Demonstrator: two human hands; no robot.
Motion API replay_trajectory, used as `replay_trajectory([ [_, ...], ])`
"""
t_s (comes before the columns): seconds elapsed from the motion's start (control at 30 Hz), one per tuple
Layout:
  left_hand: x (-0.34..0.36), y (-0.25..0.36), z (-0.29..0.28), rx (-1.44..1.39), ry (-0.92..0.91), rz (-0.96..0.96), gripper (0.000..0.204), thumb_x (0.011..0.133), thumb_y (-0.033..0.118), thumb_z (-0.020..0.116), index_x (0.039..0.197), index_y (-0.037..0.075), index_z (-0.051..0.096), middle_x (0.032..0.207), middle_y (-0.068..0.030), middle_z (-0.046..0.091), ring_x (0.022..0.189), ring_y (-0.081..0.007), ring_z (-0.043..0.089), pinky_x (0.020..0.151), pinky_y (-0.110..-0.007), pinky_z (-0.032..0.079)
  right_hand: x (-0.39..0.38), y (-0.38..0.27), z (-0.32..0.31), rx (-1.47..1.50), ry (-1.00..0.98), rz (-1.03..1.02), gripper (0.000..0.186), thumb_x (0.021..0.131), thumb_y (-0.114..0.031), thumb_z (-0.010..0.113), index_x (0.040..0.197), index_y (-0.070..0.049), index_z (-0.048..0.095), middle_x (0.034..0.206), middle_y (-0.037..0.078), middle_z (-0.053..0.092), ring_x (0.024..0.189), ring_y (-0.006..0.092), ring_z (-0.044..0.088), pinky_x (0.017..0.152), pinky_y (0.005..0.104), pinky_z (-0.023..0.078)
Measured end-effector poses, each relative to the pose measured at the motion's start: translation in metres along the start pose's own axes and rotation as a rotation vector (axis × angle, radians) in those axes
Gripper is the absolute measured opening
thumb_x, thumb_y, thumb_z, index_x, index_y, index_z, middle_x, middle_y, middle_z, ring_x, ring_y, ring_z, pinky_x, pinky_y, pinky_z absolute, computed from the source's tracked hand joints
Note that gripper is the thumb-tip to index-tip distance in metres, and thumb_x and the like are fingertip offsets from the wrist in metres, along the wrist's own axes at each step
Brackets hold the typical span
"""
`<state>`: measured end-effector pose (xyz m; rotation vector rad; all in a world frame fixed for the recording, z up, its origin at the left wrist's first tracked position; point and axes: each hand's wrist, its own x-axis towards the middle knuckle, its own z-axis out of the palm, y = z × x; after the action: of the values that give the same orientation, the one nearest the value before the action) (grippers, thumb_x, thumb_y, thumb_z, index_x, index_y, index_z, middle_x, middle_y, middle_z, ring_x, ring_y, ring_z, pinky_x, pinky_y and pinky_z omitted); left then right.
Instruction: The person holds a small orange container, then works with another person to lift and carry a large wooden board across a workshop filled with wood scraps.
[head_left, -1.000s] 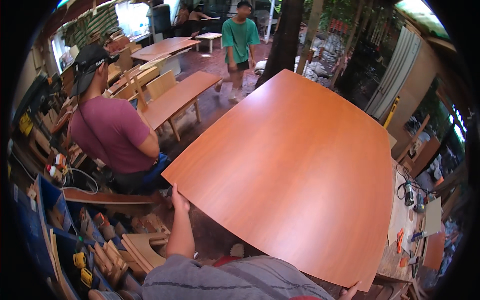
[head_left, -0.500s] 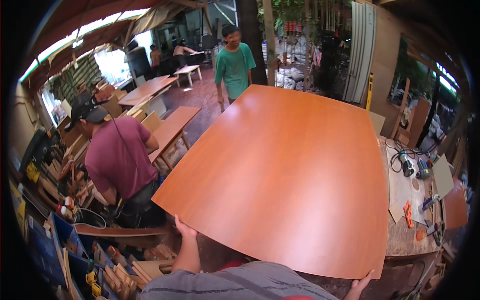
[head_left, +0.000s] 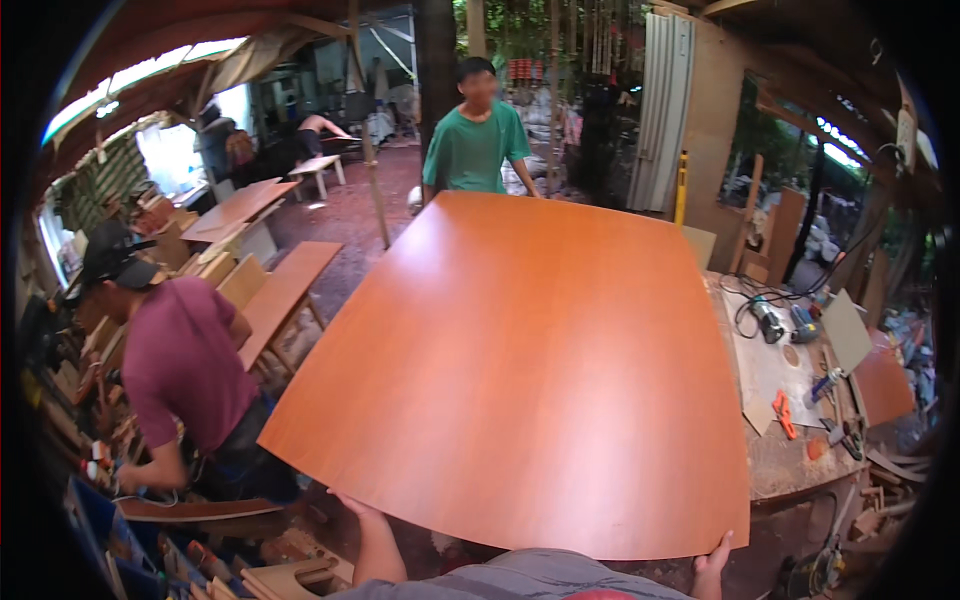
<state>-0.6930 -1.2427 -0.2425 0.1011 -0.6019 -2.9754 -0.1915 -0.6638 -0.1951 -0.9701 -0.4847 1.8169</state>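
Note:
A large, smooth reddish-brown wooden panel spans the middle of the view, its near edge close to my body. My left hand grips that edge near the left corner, with the fingers hidden underneath. At the near right corner my right hand is closed on the panel, thumb up against its edge. Beyond the far edge stands a person in a green shirt, arms lowered toward the panel. That person's hands cannot be made out clearly.
Beside the panel's right edge is a worktable with corded power tools and an orange clamp. A person in a maroon shirt bends at the left, near a long narrow bench. Wood offcuts lie lower left.
The view has swung right, so the surroundings sit further left. The green-shirted person now stands directly behind the panel's far edge. At left, the maroon-shirted person has bent lower, reaching out an arm.

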Motion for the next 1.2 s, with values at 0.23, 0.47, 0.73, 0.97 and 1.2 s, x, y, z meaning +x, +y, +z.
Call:
replay_trajectory([
  [0.23, -0.001, -0.040, -0.007, -0.081, -0.299, -0.245, 0.074, 0.095, 0.062, 0.025, 0.147, 0.010, 0.030, 0.150, -0.0132, 0.033, 0.135, -0.0367, 0.033, 0.112, -0.052, 0.027, 0.005, -0.001, 0.000, -0.057, -0.074, 0.002, 0.058, 0.098, -0.046, 0.045, 0.139, -0.005, 0.041, 0.135, 0.012, 0.051, 0.121, 0.0288, 0.051, 0.101, 0.0423, 0.044],
  [0.47, -0.003, -0.050, -0.008, -0.179, -0.155, -0.265, 0.074, 0.095, 0.062, 0.025, 0.147, 0.010, 0.030, 0.150, -0.0132, 0.033, 0.135, -0.0366, 0.033, 0.112, -0.052, 0.027, 0.002, -0.008, -0.003, -0.187, 0.046, 0.022, 0.058, 0.095, -0.052, 0.048, 0.133, -0.008, 0.049, 0.129, 0.010, 0.057, 0.113, 0.0268, 0.057, 0.092, 0.0401, 0.051],
  [0.73, -0.008, -0.046, -0.002, -0.203, -0.096, -0.254, 0.074, 0.095, 0.061, 0.026, 0.147, 0.010, 0.030, 0.150, -0.0132, 0.033, 0.135, -0.0365, 0.033, 0.112, -0.052, 0.028, 0.013, -0.016, -0.009, -0.220, 0.079, 0.024, 0.063, 0.093, -0.054, 0.052, 0.133, -0.006, 0.048, 0.129, 0.008, 0.057, 0.113, 0.0246, 0.057, 0.092, 0.0392, 0.051],
  [0.97, -0.004, -0.044, 0.005, -0.213, -0.083, -0.255, 0.073, 0.095, 0.061, 0.026, 0.147, 0.010, 0.030, 0.150, -0.0132, 0.033, 0.135, -0.0364, 0.033, 0.112, -0.052, 0.028, 0.018, -0.020, -0.008, -0.224, 0.053, -0.006, 0.062, 0.093, -0.052, 0.052, 0.135, -0.006, 0.048, 0.133, 0.009, 0.054, 0.118, 0.0253, 0.054, 0.099, 0.0390, 0.046],
  [1.2, 0.001, -0.039, 0.017, -0.214, -0.087, -0.251, 0.073, 0.095, 0.061, 0.027, 0.147, 0.010, 0.030, 0.150, -0.0132, 0.033, 0.135, -0.0363, 0.033, 0.112, -0.052, 0.028, 0.024, -0.018, 0.001, -0.150, 0.091, 0.004, 0.061, 0.096, -0.048, 0.050, 0.138, -0.004, 0.042, 0.137, 0.011, 0.050, 0.120, 0.0279, 0.052, 0.099, 0.0423, 0.046],
])
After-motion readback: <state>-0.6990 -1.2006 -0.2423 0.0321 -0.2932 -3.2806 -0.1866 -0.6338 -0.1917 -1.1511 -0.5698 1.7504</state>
